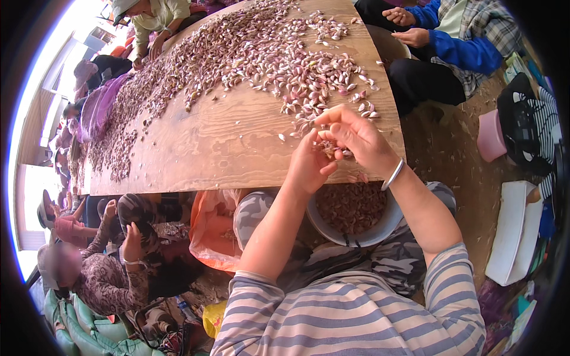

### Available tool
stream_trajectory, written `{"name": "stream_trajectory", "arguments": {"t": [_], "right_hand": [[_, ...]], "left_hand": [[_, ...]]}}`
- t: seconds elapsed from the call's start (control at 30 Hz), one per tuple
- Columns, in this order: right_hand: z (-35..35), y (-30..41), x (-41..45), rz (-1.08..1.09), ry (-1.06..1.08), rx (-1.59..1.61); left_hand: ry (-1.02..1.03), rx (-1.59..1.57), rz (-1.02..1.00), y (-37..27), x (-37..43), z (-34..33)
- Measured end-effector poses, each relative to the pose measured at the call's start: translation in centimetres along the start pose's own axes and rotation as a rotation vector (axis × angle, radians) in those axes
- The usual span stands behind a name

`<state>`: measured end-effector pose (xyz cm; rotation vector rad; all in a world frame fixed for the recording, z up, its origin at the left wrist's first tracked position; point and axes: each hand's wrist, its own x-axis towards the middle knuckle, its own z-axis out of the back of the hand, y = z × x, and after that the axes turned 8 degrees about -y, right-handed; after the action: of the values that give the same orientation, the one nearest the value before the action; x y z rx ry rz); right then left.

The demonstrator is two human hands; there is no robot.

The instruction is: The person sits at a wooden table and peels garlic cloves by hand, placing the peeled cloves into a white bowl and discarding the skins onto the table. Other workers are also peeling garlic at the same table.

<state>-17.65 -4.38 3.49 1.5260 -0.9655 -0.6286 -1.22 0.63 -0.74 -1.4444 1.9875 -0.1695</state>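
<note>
My left hand (309,164) is cupped above the near right corner of the plywood table, its fingers curled around a few garlic cloves (329,147) and loose skin. Close against it, my right hand (363,140), with a white bracelet (393,174) at the wrist, bends over the same cloves. Its fingers partly hide them, and its own grip is unclear. Below my hands, between my knees, stands a round basin (387,231) holding many reddish cloves (352,207). A broad heap of garlic cloves (307,80) spreads over the table just beyond my fingers.
The plywood table (231,151) ends just above my lap. An orange-lined sack (213,249) stands by my left knee. People sit along both sides; a co-worker's hands (409,38) are at the upper right. A white container (510,236) and pink bucket (490,135) lie right.
</note>
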Motion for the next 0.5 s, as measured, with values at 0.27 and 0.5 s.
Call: {"name": "stream_trajectory", "arguments": {"t": [0.27, 0.5], "right_hand": [[0.7, -5.5, 2.1, 0.51, -0.17, -1.346], [-0.2, -4.0, 2.1, 0.369, -0.268, -1.181]], "left_hand": [[-0.149, -0.048, -0.246, -3.0, 0.6, 3.5], [-0.323, 0.24, -0.271, -2.3, -0.1, 1.6]]}}
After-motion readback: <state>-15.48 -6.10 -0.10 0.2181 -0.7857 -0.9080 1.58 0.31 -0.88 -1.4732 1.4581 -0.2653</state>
